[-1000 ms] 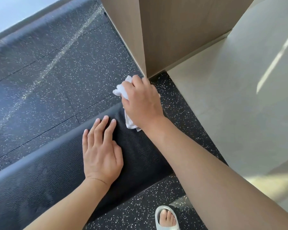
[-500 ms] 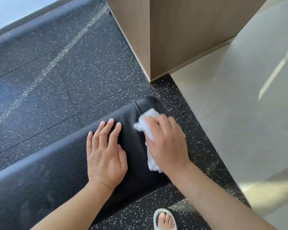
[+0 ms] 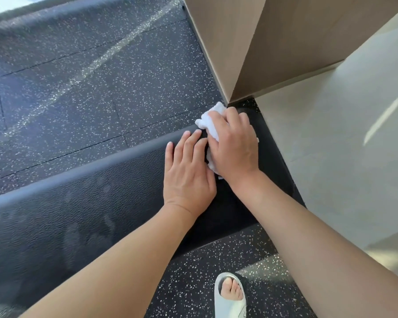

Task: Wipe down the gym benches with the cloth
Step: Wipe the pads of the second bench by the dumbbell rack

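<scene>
Crumpled white cloth (image 3: 210, 125) pressed onto far end of black textured padded worktop (image 3: 83, 214), gripped under curled right hand (image 3: 233, 148). Left hand (image 3: 187, 173) flat just beside it, fingers straight, holding nothing. Around: black speckled rubber floor (image 3: 101, 76), beige wooden column (image 3: 251, 42), grey slipper (image 3: 231, 299). No legible writing anywhere.

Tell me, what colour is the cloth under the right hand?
White; the cloth shows clearly in the head view, against the black bench.

Bare forearms; white open-toed slide sandal (image 3: 230, 299)
</scene>
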Available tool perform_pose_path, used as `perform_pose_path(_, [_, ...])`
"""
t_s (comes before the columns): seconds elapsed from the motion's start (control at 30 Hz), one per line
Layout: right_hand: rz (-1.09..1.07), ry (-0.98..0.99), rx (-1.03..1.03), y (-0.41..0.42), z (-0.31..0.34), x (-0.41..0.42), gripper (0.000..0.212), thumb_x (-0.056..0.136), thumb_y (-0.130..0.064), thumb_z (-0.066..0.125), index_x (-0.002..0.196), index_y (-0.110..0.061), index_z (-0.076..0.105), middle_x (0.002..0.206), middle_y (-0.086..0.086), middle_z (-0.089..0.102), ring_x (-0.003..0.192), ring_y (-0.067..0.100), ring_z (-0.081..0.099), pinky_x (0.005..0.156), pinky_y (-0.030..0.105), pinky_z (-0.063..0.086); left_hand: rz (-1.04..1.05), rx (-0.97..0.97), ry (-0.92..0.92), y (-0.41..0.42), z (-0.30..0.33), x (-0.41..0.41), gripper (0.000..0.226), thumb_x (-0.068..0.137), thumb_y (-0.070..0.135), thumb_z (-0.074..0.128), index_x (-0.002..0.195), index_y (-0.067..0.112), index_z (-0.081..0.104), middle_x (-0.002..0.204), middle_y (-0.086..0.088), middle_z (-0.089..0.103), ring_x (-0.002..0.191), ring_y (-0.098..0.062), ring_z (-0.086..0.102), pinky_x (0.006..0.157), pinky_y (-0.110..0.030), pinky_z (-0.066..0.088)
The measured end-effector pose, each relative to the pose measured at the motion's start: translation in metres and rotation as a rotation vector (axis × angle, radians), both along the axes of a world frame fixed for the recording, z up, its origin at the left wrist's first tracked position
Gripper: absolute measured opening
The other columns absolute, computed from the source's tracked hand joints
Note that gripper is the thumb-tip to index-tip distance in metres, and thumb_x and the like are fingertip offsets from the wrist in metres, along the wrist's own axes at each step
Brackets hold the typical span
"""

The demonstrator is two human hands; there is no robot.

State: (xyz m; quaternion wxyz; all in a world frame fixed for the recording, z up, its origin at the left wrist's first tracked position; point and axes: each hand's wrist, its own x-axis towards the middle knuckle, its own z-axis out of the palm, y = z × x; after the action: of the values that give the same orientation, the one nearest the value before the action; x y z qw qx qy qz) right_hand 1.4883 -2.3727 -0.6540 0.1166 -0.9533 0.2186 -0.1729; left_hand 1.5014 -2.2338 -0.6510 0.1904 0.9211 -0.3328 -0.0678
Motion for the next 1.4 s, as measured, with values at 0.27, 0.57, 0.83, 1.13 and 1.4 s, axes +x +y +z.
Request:
perform_pose_path(0.27, [-0.025,0.006,-0.020,0.073,0.001,-0.009,0.028,0.098,-0.022,0.064,0.125,-0.016,0.067,0.106,0.008,0.059,0.086,0.026,0.050,0.066,0.041,0.049,-0.262,0.003,-0.006,0.091,0.000,0.019,0.059,0.102,0.025,0.038,0.160,0.011,0.041,0.171,-0.005,0.033,0.161,-0.026,0.024,0.130,-0.053,0.019])
perform_pose_path(0.57, [0.096,0.044,0.007,0.274,0.001,0.029,0.033,0.092,-0.025,0.068,0.124,-0.017,0.067,0.106,0.008,0.061,0.083,0.029,0.054,0.065,0.042,0.045,-0.193,0.129,-0.052,0.314,0.011,0.056,0.061,0.103,0.023,0.043,0.163,0.019,0.038,0.173,-0.001,0.028,0.162,-0.022,0.021,0.129,-0.056,0.021])
perform_pose_path(0.83, [0.242,0.070,0.016,0.419,-0.001,0.058,0.033,0.094,-0.018,0.053,0.125,-0.019,0.064,0.110,0.003,0.060,0.083,0.023,0.051,0.067,0.036,0.038,0.104,0.105,-0.006,0.421,0.009,0.050,0.059,0.101,0.029,0.038,0.153,0.002,0.044,0.161,-0.015,0.042,0.152,-0.034,0.037,0.125,-0.057,0.025])
perform_pose_path(1.13, [0.400,-0.005,-0.041,0.339,-0.003,0.027,0.047,0.083,-0.017,0.073,0.129,-0.013,0.064,0.108,0.008,0.057,0.080,0.028,0.053,0.060,0.040,0.044,0.130,0.187,0.032,0.385,0.029,0.033,0.055,0.099,0.029,0.039,0.149,0.009,0.049,0.162,-0.012,0.042,0.152,-0.039,0.035,0.118,-0.066,0.034])
perform_pose_path(1.4, [0.124,0.107,-0.091,0.093,0.006,-0.072,0.046,0.080,-0.011,0.081,0.124,-0.009,0.066,0.102,0.014,0.057,0.079,0.033,0.051,0.060,0.046,0.051,0.002,0.206,0.083,0.265,0.038,0.001,0.057,0.102,0.037,0.034,0.152,0.014,0.048,0.164,-0.007,0.041,0.154,-0.034,0.032,0.121,-0.063,0.032])
